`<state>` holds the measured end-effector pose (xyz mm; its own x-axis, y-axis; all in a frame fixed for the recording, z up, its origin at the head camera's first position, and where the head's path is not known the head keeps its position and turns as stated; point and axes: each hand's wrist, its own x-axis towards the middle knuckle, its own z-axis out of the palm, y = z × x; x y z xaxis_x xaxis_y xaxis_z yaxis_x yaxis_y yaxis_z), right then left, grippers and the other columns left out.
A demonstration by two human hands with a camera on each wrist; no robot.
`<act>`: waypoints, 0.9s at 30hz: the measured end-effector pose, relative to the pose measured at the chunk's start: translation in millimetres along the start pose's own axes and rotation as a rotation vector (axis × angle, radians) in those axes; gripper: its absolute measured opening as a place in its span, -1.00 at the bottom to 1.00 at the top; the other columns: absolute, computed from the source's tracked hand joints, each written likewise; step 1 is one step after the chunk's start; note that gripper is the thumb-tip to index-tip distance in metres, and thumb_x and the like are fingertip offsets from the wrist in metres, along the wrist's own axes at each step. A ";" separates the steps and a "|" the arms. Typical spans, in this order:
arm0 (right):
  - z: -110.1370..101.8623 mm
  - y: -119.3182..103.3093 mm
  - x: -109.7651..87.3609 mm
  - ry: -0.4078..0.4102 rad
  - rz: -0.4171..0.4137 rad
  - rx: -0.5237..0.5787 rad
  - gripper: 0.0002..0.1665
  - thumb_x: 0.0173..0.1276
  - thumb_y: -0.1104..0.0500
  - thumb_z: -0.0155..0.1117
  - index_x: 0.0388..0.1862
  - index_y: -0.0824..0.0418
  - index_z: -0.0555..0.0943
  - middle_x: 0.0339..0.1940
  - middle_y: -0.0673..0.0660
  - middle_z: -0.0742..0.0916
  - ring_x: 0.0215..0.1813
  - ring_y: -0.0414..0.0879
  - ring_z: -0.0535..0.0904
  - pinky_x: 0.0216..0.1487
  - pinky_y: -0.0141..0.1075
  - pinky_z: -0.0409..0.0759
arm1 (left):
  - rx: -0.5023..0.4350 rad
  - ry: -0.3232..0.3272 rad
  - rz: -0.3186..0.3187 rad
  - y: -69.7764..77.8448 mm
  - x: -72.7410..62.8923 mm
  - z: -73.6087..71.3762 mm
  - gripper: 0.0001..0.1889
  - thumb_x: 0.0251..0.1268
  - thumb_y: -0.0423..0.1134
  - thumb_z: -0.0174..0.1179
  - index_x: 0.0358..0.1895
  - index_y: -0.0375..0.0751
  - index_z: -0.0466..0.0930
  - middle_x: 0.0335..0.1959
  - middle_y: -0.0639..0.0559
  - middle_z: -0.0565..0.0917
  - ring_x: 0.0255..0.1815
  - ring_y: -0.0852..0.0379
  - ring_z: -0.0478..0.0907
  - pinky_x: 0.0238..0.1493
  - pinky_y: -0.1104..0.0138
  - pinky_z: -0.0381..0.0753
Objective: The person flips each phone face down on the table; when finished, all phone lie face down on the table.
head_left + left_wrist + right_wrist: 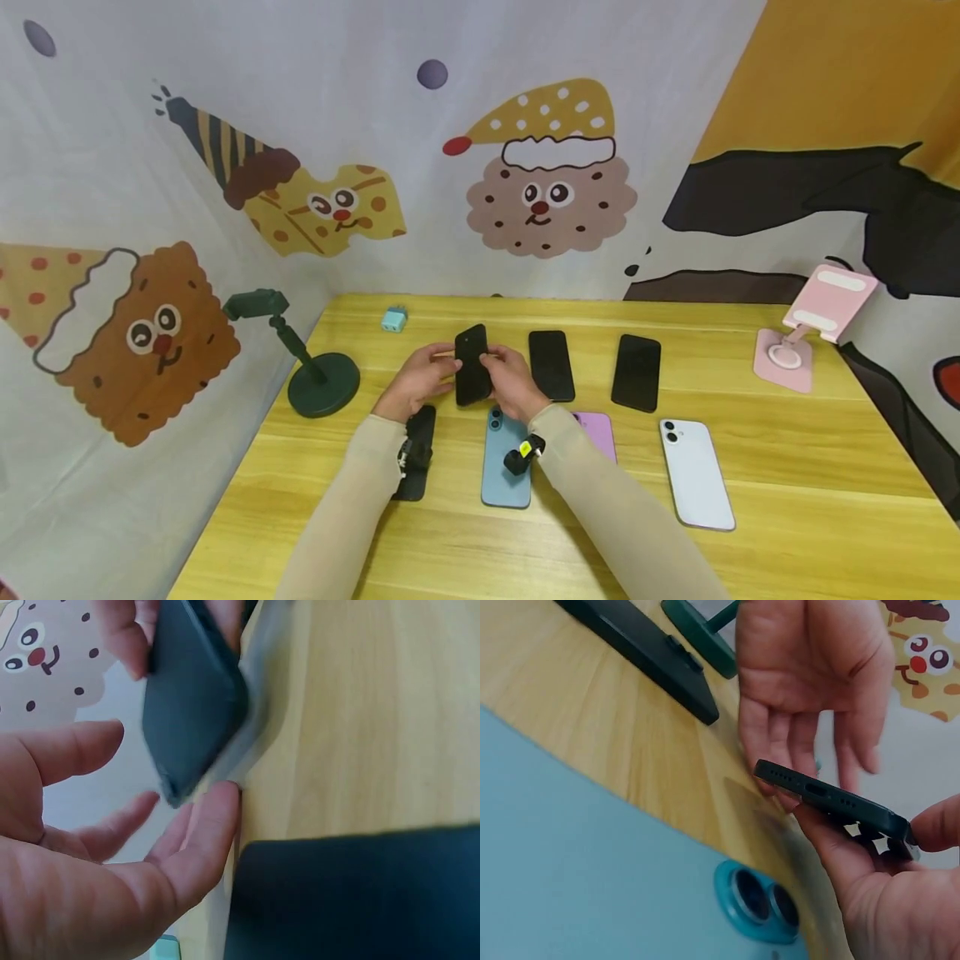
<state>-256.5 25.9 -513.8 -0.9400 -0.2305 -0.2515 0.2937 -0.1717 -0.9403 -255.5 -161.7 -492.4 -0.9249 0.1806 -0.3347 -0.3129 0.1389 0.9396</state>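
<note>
My hands meet over the counter (pixel 787 467); the right hand (pixel 512 382) pinches the black phone (pixel 472 364) by its edges, thumb on one side and fingers under the other, while the left hand (pixel 417 382) is spread with straight fingers, its fingertips (pixel 217 802) just touching the phone's lower corner; I take the left as steadying, not gripping. The black phone is lifted clear of the counter, tilted, directly above the upper end of the blue phone (pixel 506 458), which lies flat, camera up.

Taking the blue phone as my landmark: another dark phone (pixel 416 454) lies just to its left under my left forearm; a purple phone (pixel 597 433) sits to its right, partly hidden by my right sleeve; a white phone (pixel 696 473) lies further right; two black phones (pixel 551 365) (pixel 636 372) lie beyond it; the green stand (pixel 315 375) stands well off to its left.

To do this well, I judge the right hand's pinch should stay on the edges, off the glass; the left hand should close on the free end before the right lets go; I would keep the phone low over the counter so a slip costs little, and clear of the blue phone's lenses (pixel 765 900).
</note>
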 end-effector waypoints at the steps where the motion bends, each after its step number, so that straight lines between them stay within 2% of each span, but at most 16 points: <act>1: 0.8 -0.8 -0.2 0.001 -0.004 0.009 -0.49 0.72 0.14 0.01 0.52 0.32 0.39 0.38 0.38 0.58 0.20 0.12 0.69 -0.07 -0.16 0.78 | -0.010 0.002 -0.004 -1.1 0.4 -0.6 -0.39 0.61 -0.26 0.19 0.61 -0.21 0.27 0.48 -0.29 0.50 0.42 -0.21 0.56 0.43 -0.12 0.57; 5: 3.9 -4.2 -1.8 -0.007 -0.018 0.030 -0.49 0.72 0.14 0.02 0.52 0.29 0.40 0.39 0.36 0.59 0.26 0.14 0.68 0.03 -0.12 0.79 | -0.062 -0.018 -0.043 -1.5 -0.2 -2.0 -0.32 0.59 -0.30 0.21 0.65 -0.15 0.16 0.47 -0.29 0.52 0.26 -0.20 0.70 0.15 0.04 0.77; 8: 5.2 -6.7 -2.9 -0.018 -0.022 0.042 -0.50 0.73 0.13 -0.01 0.53 0.27 0.42 0.41 0.34 0.60 0.32 0.17 0.66 0.08 -0.07 0.79 | -0.068 -0.025 -0.042 -0.4 -1.1 -3.3 -0.31 0.58 -0.34 0.20 0.66 -0.11 0.13 0.46 -0.32 0.51 0.19 -0.22 0.73 -0.05 0.13 0.82; 13: 2.7 -7.5 -2.9 -0.035 -0.029 0.017 -0.46 0.75 0.14 -0.05 0.58 0.27 0.40 0.43 0.33 0.61 0.30 0.18 0.68 0.02 -0.03 0.82 | -0.039 0.008 0.000 0.1 -1.6 -6.9 -0.31 0.56 -0.39 0.21 0.65 -0.10 0.17 0.38 -0.37 0.52 0.18 -0.26 0.72 -0.05 0.12 0.82; 16: -2.1 -6.1 -3.4 -0.016 -0.027 -0.085 -0.47 0.73 0.15 0.00 0.58 0.21 0.44 0.31 0.32 0.69 0.10 0.11 0.76 -0.11 -0.11 0.84 | -0.011 0.031 0.000 0.4 -1.9 -8.2 -0.30 0.53 -0.40 0.24 0.65 -0.06 0.23 0.31 -0.34 0.52 0.18 -0.26 0.71 0.01 0.09 0.82; 19: -7.1 -4.3 -2.5 0.014 -0.019 -0.193 -0.49 0.71 0.15 0.07 0.56 0.16 0.49 0.13 0.27 0.75 -0.11 0.00 0.76 -0.22 -0.20 0.82 | 0.032 0.058 -0.002 0.9 -2.0 -8.8 -0.31 0.51 -0.40 0.28 0.63 -0.02 0.30 0.26 -0.31 0.53 0.15 -0.23 0.73 0.04 0.07 0.81; 22: -10.1 -4.2 0.0 0.029 -0.029 -0.258 -0.47 0.68 0.17 0.13 0.56 0.18 0.49 0.05 0.23 0.75 -0.19 -0.05 0.72 -0.20 -0.22 0.82 | 0.085 0.091 -0.006 1.0 -1.0 -9.2 -0.34 0.50 -0.37 0.31 0.59 -0.02 0.37 0.25 -0.29 0.55 0.12 -0.20 0.74 0.03 0.09 0.81; 27: -11.6 -4.1 4.0 0.029 -0.064 -0.332 -0.42 0.63 0.26 0.18 0.57 0.26 0.45 0.07 0.25 0.73 -0.17 -0.06 0.72 -0.11 -0.23 0.83 | 0.169 0.141 -0.023 0.1 2.3 -8.9 -0.42 0.49 -0.32 0.33 0.52 -0.14 0.44 0.32 -0.29 0.58 0.14 -0.16 0.74 -0.01 0.15 0.80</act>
<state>-263.5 36.8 -513.6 -0.9608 -0.2010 -0.1911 0.1655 0.1373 -0.9766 -259.6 -169.9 -492.4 -0.9429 0.0391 -0.3309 -0.3040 0.3052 0.9025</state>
